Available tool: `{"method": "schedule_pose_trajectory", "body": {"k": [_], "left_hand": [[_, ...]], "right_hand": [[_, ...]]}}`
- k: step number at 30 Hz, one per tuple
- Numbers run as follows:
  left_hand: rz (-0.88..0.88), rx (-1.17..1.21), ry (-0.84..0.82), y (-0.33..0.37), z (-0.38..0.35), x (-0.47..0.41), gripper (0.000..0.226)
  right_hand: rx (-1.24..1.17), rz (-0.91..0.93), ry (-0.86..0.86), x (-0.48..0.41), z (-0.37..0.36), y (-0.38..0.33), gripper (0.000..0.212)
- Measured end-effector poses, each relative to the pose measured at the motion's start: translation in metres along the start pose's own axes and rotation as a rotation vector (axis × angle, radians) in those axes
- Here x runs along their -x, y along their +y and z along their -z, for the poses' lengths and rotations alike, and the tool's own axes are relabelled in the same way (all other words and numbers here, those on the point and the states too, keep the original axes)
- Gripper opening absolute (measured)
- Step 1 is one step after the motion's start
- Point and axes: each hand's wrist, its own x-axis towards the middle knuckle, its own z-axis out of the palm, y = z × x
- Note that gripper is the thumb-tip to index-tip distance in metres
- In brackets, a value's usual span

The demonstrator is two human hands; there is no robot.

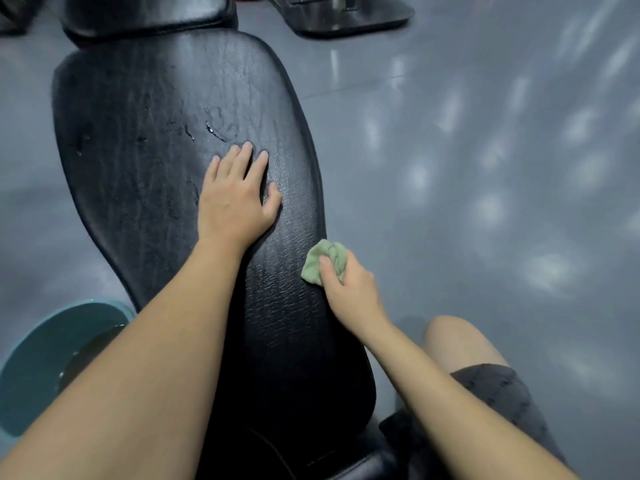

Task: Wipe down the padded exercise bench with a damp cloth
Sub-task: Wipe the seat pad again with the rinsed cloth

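Observation:
A black padded exercise bench (138,133) runs from the bottom centre up to the top left, its leather-like surface wrinkled and streaked with wet marks. My left hand (235,199) lies flat on the pad's middle, fingers spread, holding nothing. My right hand (346,285) grips a bunched light green cloth (320,259) pressed against the bench's right edge, lower than the left hand.
A teal basin (31,358) with water stands on the floor at the lower left beside the bench. A second black pad (145,12) lies beyond the bench top. A dark metal machine base (349,13) sits top centre. Grey glossy floor (502,168) spreads right. My bare knee (457,341) is lower right.

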Motion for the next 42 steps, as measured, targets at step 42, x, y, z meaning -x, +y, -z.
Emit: {"method": "schedule_pose_trajectory", "body": {"k": [42], "left_hand": [[0.087,0.007,-0.14,0.004,0.0,-0.003,0.054]], "right_hand": [[0.222,0.224,0.118,-0.292,-0.002,-0.215,0.049]]}}
